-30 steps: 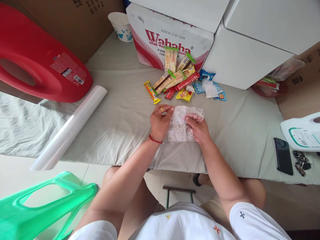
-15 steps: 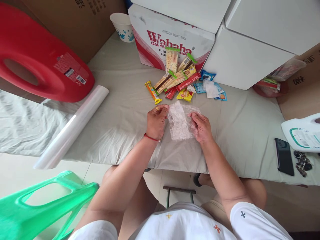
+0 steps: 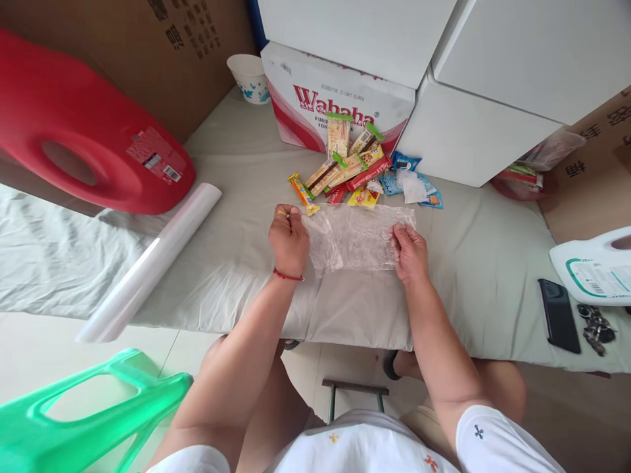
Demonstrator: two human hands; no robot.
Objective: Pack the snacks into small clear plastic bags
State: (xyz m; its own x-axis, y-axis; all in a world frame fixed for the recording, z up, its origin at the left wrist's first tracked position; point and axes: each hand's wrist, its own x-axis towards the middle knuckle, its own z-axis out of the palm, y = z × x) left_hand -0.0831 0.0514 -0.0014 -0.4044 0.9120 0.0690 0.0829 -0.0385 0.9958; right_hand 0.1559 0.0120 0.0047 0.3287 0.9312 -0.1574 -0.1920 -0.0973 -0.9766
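Note:
A clear, crinkled plastic bag (image 3: 367,240) is stretched sideways between my two hands, above the grey cloth. My left hand (image 3: 289,240) pinches its left end, and my right hand (image 3: 408,249) grips it near the right end. The cloth shows through the thin plastic. Just beyond the bag lies a heap of wrapped snacks: cracker packs (image 3: 339,135) with green ends, a red wafer packet (image 3: 369,173), yellow packets (image 3: 363,198) and blue packets (image 3: 434,195). A crumpled piece of clear plastic (image 3: 412,186) rests on the blue ones.
A plastic film roll (image 3: 152,259) and a large red jug (image 3: 98,144) are on the left. Behind stand a paper cup (image 3: 250,80) and a Wahaha carton (image 3: 296,112). On the right are a phone (image 3: 559,315), keys (image 3: 596,328) and a white bottle (image 3: 596,269). A green stool (image 3: 98,410) stands lower left.
My hands have moved apart, the left one further left and the right one slightly right. The plastic bag, folded and bunched before, is now spread out wide between them.

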